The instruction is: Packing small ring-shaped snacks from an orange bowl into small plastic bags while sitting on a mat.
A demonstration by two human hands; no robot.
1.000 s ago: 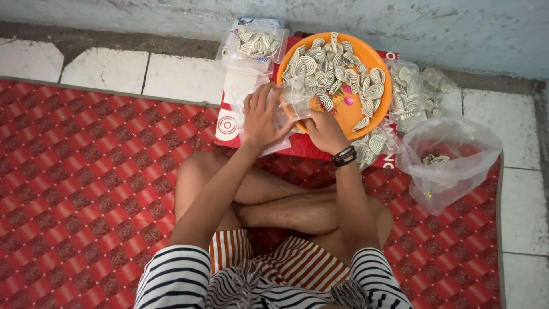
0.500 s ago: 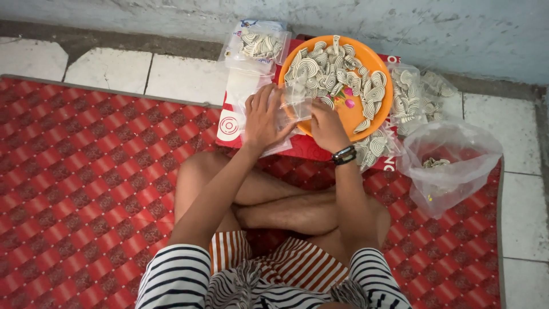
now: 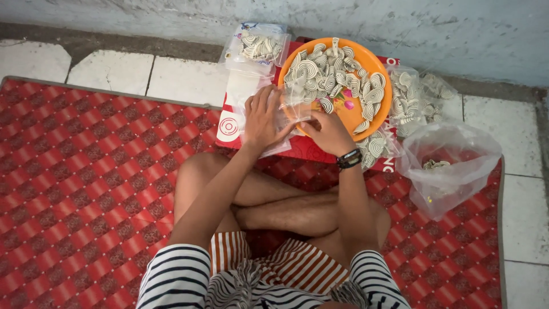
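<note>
Clear plastic pouch (image 3: 294,106) in both your hands, at near rim of orange tray (image 3: 374,111).
Left hand (image 3: 264,120) & right hand (image 3: 327,130) fingers pinch its mouth; film looks thin, slippery, so grip edges; spiral chips (image 3: 329,71) probably brittle.

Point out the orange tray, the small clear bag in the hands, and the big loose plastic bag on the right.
orange tray (image 3: 350,119): head view, bare orange patch near its lower rim.
small clear bag (image 3: 294,103): head view, upper part of the film between the hands.
big loose plastic bag (image 3: 457,171): head view, its crumpled front wall.
</note>
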